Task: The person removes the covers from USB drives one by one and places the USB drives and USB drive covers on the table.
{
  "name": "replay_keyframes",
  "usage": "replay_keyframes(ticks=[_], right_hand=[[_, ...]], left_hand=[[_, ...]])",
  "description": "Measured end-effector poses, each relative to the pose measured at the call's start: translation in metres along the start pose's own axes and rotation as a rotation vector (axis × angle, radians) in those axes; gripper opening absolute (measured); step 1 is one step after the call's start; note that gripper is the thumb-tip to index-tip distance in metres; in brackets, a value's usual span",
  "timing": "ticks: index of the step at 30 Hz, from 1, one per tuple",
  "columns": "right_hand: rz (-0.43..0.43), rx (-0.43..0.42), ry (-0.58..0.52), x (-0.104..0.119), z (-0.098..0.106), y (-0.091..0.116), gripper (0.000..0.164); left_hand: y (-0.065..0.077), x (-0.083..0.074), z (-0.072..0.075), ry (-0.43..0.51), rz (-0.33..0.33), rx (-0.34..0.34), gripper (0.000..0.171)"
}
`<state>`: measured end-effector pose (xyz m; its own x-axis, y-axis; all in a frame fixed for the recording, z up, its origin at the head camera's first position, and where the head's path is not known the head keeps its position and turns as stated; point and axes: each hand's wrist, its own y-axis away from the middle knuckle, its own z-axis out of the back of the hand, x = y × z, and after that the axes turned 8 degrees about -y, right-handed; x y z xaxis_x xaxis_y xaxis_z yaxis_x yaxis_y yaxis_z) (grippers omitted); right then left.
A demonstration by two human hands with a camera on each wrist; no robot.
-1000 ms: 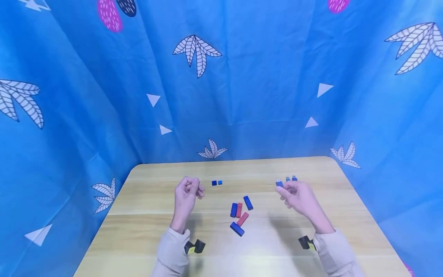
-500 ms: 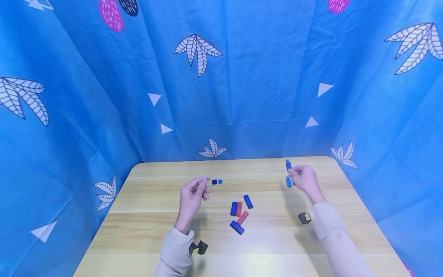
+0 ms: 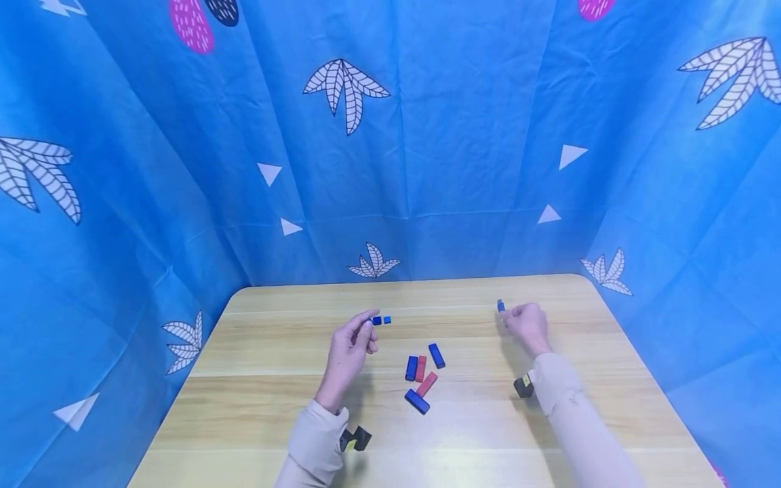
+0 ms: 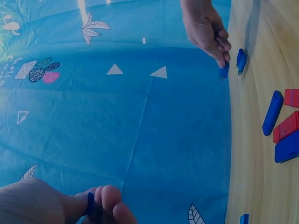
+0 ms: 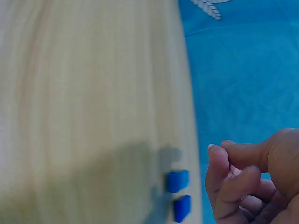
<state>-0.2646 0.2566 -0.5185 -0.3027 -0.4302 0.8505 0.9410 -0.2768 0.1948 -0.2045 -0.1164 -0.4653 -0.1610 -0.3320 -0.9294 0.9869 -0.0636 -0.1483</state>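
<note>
My right hand [image 3: 528, 324] pinches a blue USB stick [image 3: 502, 307], its connector end pointing away from me, above the table's far right. In the left wrist view, that USB stick [image 4: 224, 70] shows past the fingertips; in the right wrist view the fingers hide it. Two more blue USB sticks [image 5: 177, 181] lie on the table beside this hand. At the left, my left hand [image 3: 349, 347] pinches a small blue cap [image 4: 90, 204] between thumb and fingers. Its fingertips overlap a dark blue cap [image 3: 377, 320] in the head view. A lighter blue cap [image 3: 387, 319] lies next to that one.
Mid-table lies a loose group of red and blue USB sticks, among them a blue stick [image 3: 436, 355], a red stick [image 3: 427, 384] and a blue stick [image 3: 417, 401]. The wooden table [image 3: 274, 407] ends at a blue patterned curtain [image 3: 464, 169] behind.
My left hand has moved right, up to the two small caps. My right hand carried the USB stick toward the far edge, then came slightly back and left with it.
</note>
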Motion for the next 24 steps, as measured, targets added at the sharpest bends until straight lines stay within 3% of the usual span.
replay_keyframes(ticks=[6, 11, 24], right_hand=[[-0.08, 0.033, -0.007, -0.011, -0.009, -0.002, 0.025], [-0.085, 0.032, 0.007, -0.014, -0.013, -0.001, 0.025], [-0.066, -0.005, 0.068, -0.028, -0.016, -0.009, 0.027]], left_hand=[[-0.001, 0.001, -0.005, 0.024, 0.018, 0.029, 0.017], [-0.002, 0.001, -0.005, -0.004, 0.02, 0.033, 0.012], [-0.006, 0.003, -0.008, -0.175, 0.024, -0.028, 0.011]])
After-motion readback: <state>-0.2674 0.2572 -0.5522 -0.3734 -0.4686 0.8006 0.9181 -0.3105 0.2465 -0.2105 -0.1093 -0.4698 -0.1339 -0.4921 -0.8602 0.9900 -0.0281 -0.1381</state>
